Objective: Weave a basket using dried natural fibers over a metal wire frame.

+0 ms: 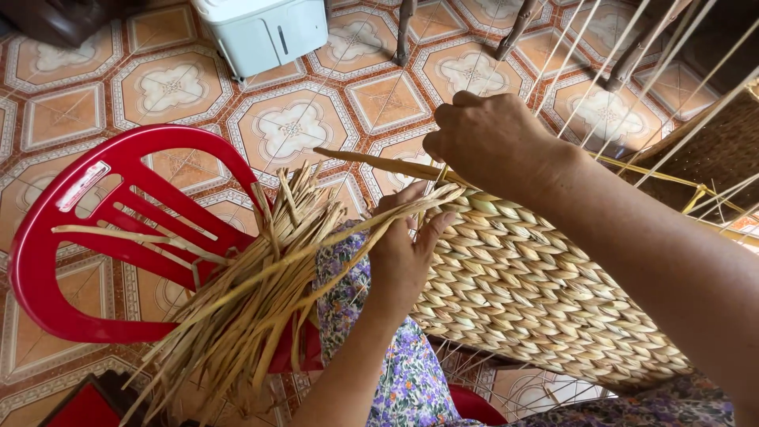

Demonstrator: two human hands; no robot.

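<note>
A half-woven basket (538,292) of pale plaited straw rests on my lap at centre right. My left hand (407,245) presses against its left edge, fingers spread over loose straw strands (261,277) that fan out to the lower left. Just above the rim, my right hand (490,142) is closed around a flat straw strip (371,162) that points left. Thin upright ribs (672,71) rise from the basket at the upper right.
A red plastic chair (95,237) lies on its side at the left on the patterned tile floor (292,126). A white plastic appliance (261,32) stands at the top. Wooden chair legs (405,32) stand behind it. A darker woven basket (711,150) sits at the right.
</note>
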